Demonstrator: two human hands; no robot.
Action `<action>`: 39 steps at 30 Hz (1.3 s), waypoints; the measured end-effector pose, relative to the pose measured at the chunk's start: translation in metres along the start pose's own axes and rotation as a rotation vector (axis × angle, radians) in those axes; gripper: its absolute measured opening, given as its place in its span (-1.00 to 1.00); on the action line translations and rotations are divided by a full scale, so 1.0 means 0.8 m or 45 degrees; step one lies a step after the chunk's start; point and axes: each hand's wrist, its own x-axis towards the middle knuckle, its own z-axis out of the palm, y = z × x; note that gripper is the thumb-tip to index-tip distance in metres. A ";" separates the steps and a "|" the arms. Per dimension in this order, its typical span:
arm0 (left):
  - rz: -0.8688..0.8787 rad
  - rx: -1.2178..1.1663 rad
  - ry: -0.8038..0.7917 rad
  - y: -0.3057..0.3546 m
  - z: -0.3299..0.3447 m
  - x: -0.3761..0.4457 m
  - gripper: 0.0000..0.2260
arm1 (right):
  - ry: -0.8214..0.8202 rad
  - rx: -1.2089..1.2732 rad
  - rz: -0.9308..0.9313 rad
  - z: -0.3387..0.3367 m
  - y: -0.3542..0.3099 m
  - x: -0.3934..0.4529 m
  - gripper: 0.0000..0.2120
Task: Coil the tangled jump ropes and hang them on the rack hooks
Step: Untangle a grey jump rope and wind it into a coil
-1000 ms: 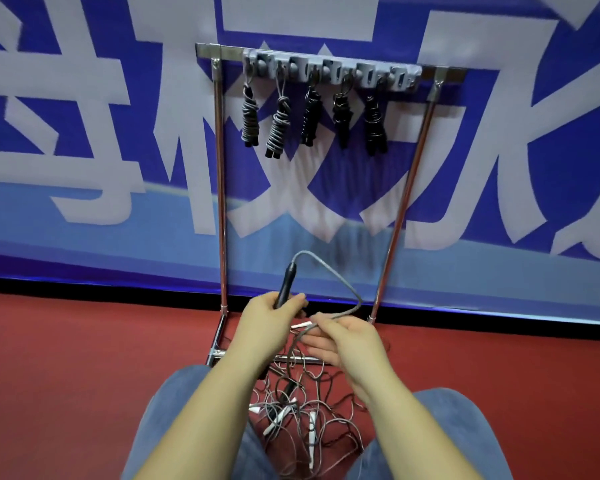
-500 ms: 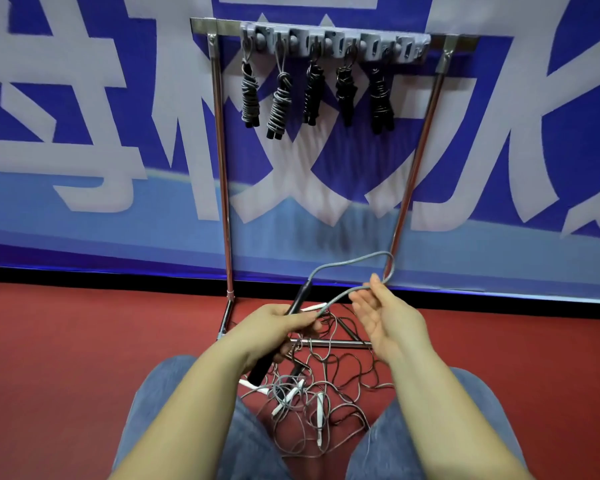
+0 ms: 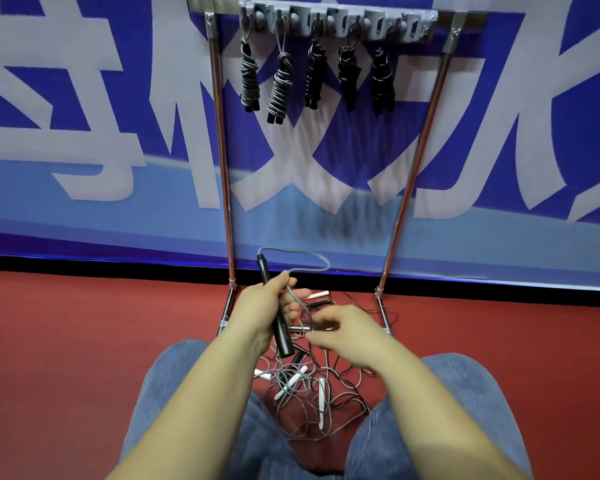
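Black jump-rope handle gripped, near the rack

My left hand (image 3: 257,311) grasps the black handle (image 3: 278,317); my right hand (image 3: 347,336), fingers loosely curled, pinches its grey cord (image 3: 300,303) above the tangled ropes (image 3: 309,400).

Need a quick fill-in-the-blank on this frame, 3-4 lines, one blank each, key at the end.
1. The rack has ____ coiled ropes hanging from its hooks.
2. The black handle is gripped by the ____ hand.
3. The tangled ropes lie on the ____ floor between the person's knees.
4. The right hand is next to the grey ____ that runs from the handle's top.

Missing words: five; left; red; cord
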 end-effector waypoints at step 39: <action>-0.047 -0.287 -0.108 -0.002 -0.008 0.003 -0.83 | 0.099 0.096 -0.016 0.015 0.006 0.000 -0.84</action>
